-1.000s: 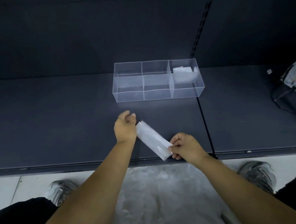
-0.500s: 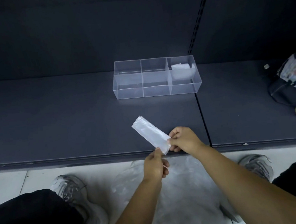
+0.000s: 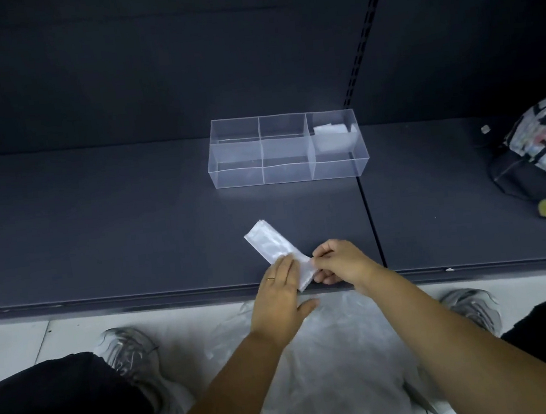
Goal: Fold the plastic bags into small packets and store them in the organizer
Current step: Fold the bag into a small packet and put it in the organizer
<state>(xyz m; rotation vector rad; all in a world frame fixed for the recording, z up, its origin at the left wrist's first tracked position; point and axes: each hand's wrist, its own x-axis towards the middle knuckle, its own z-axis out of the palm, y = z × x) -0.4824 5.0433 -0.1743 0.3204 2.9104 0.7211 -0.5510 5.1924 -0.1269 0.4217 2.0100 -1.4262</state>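
Organizer (image 3: 289,171) has one folded packet (image 3: 329,130) (far-right compartment); right hand (image 3: 339,262) fingers pinch the bag strip (image 3: 270,242), left hand (image 3: 279,294) pressing flat.

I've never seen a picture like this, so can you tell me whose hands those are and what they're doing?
A person wears a camera on their head, so you look down at their own arms. The left hand presses flat on a folded plastic bag strip lying on a dark shelf. The right hand pinches the strip's near end with its fingers. Farther back stands a clear organizer with one white packet in its right compartment. More plastic bags lie on the floor between the shoes.
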